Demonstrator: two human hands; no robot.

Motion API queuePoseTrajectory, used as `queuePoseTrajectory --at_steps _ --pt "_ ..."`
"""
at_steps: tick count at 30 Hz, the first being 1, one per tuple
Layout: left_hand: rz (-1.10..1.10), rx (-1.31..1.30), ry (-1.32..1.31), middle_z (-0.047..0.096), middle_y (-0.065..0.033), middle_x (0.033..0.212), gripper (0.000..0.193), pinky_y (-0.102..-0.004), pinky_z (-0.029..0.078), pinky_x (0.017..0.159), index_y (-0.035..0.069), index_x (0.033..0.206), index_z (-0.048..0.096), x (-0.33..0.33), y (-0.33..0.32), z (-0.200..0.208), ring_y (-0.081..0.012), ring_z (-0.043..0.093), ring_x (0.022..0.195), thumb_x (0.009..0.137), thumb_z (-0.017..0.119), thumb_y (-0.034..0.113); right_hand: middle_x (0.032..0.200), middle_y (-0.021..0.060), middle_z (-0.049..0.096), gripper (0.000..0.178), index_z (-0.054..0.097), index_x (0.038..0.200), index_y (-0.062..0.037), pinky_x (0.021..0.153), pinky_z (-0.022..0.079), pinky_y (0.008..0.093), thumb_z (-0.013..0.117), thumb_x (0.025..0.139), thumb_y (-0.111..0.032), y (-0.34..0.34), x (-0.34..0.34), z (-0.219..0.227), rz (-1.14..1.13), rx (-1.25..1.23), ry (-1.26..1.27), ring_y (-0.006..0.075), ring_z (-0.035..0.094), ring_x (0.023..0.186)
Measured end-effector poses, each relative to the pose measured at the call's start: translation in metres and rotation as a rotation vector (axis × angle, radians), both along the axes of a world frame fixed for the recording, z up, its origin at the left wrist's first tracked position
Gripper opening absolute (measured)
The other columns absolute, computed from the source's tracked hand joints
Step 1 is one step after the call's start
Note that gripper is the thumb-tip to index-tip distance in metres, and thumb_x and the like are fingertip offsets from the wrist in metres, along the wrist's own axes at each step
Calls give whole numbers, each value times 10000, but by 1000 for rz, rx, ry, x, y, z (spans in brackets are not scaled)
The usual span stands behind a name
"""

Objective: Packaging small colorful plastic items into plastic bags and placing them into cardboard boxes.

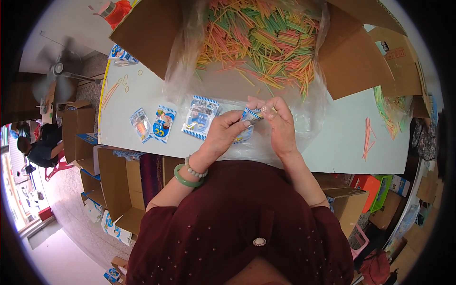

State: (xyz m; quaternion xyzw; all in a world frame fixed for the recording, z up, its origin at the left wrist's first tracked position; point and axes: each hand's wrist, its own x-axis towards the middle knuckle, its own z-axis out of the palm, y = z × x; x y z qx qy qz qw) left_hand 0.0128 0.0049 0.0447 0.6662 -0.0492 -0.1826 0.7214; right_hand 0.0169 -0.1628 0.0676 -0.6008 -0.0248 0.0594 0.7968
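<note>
Left hand (223, 130) pinching a small blue-and-white packet (251, 115) between thumb and fingers, packet tilted, over the near part of the worktop (339, 124), roughly mid-view. Right hand (282, 127) at the packet's right end, fingers curled, thumb side up; can't tell if it's gripping the packet or just touching. Part of another blue-edged packet (245, 137) shows below, mostly hidden by left hand. To the left on worktop: large blue-and-white packet (200, 114) just beside left hand, then cartoon-print packet (164, 123) and clear-front packet (140, 124) side by side, orange-ish contents visible in the latter. Beyond the hands, open carton (354, 61) with clear plastic liner (176, 71), big heap of thin pink, yellow, green and orange sticks (266, 40) inside. Rubber bands (126, 80) and a few loose sticks far left; pinkish sticks (368, 138) far right, near a clear bag of sticks (390, 111). Green bangle (179, 177) and bead bracelet (191, 168) on left wrist.
</note>
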Motion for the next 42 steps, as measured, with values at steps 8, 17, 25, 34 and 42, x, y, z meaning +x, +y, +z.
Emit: queuePoseTrajectory --at_steps 8,17,25,34,42 --pt "-130 -93 50 601 16 927 234 -202 427 772 -14 1097 614 -2 -6 10 -42 507 856 953 511 140 1213 152 565 171 486 1008 -28 982 357 326 485 942 -186 2 -4 2 67 -217 104 203 493 1143" --pt "-48 -265 171 638 -27 1029 275 -256 427 886 -6 1144 607 6 22 4 -112 570 967 936 523 152 1075 47 588 277 509 1131 -31 837 415 250 542 860 -82 -12 -11 6 77 -273 4 132 523 985" --pt "-31 -285 152 615 -61 1134 323 -271 415 928 -16 1195 569 2 18 8 -128 551 1034 896 560 106 792 -15 550 81 599 871 -7 705 403 224 566 814 -54 -7 -7 -11 1 -515 -47 79 488 753" --pt "50 -97 -79 621 -58 1003 192 -266 451 815 -8 1000 649 6 11 4 -137 574 916 812 644 30 796 -8 552 83 595 864 -9 711 412 229 568 816 -71 -4 -11 -6 125 -372 69 70 486 773" --pt "182 150 -373 597 -73 847 92 -284 442 712 -12 854 645 -14 35 30 -179 557 814 774 662 30 765 21 627 170 647 967 -13 645 450 234 591 818 -71 38 -9 -11 226 -357 31 77 547 715"
